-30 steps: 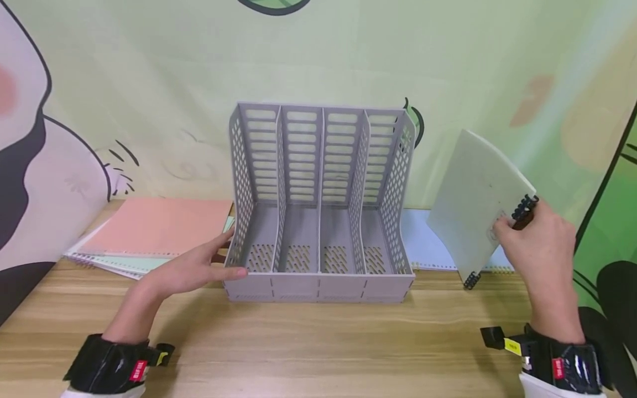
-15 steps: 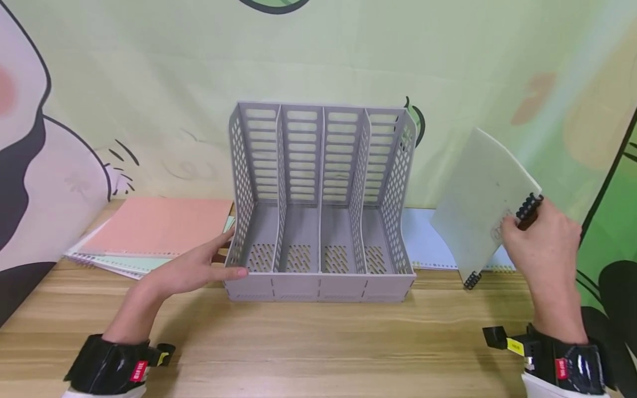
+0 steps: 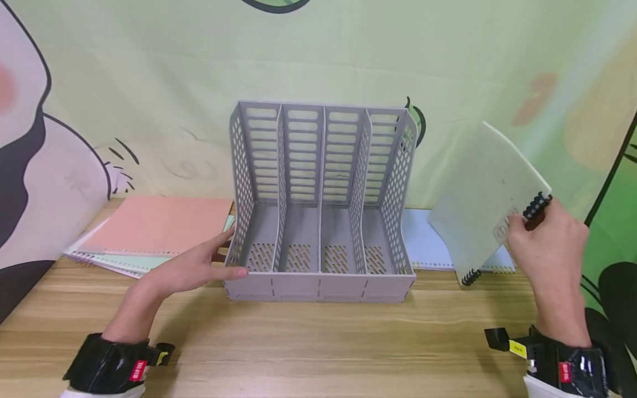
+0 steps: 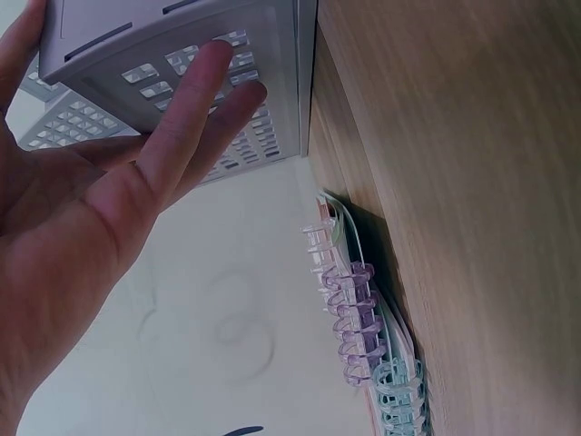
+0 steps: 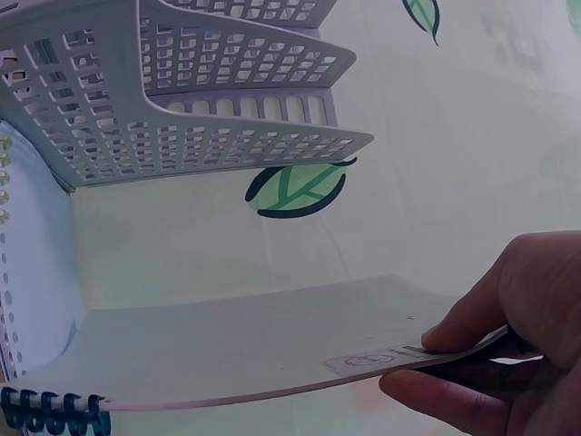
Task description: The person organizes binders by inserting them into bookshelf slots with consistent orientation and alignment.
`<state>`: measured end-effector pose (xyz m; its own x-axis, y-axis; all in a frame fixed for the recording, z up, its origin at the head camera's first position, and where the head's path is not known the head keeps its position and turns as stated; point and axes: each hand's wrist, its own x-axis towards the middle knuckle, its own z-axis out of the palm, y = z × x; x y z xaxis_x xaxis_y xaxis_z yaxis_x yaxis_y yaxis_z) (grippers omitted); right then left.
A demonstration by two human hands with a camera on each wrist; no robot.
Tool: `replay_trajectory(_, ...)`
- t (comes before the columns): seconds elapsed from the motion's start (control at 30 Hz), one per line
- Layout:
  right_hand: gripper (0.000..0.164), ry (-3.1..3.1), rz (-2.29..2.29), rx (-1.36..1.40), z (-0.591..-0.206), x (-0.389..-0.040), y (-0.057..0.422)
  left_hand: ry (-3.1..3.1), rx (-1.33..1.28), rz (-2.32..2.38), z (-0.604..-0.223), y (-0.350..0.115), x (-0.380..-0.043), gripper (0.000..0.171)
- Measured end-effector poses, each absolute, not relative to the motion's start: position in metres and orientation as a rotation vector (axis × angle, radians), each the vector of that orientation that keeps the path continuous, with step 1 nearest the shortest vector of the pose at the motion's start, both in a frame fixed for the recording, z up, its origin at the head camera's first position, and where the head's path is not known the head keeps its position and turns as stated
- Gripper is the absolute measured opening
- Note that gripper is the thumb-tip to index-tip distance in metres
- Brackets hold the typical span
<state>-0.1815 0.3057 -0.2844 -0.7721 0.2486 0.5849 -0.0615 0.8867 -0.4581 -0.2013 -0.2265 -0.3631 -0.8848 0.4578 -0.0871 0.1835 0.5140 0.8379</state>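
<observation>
A lilac-grey file organizer with several upright slots stands mid-table. My left hand rests on its left end, the thumb along the front rim and straight fingers against the perforated side wall. On the right, my right hand pinches a pale spiral notebook by its bound edge, thumb on the near cover. The notebook is tilted up on edge, slightly bowed, with its dark rings showing at both ends of the spine. Whether its lower corner touches the table I cannot tell.
Left of the organizer lies a stack of spiral notebooks, a salmon one on top and a mint one beneath. A blue spiral notebook lies flat on the right, partly behind the raised one. A printed cloth backdrop hangs behind the table.
My right hand has shifted a little to the right, and the notebook's top edge has swung right and leans over more. The left hand and the organizer stay put.
</observation>
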Motion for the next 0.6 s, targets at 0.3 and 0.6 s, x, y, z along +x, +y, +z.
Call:
replay_trajectory(0.3, 0.030, -2.336, 0.607, -0.155, -0.2829, -0.1796, 0.3021, 2.428, 0.546, 1.345, -0.3643, -0.2258, -0.2019, 0.101)
replay_trajectory(0.6, 0.029, -2.234, 0.598, -0.147, -0.2782, -0.1753, 0.2970, 2.422, 0.560, 1.349, -0.3612, -0.2245, -0.2008, 0.100)
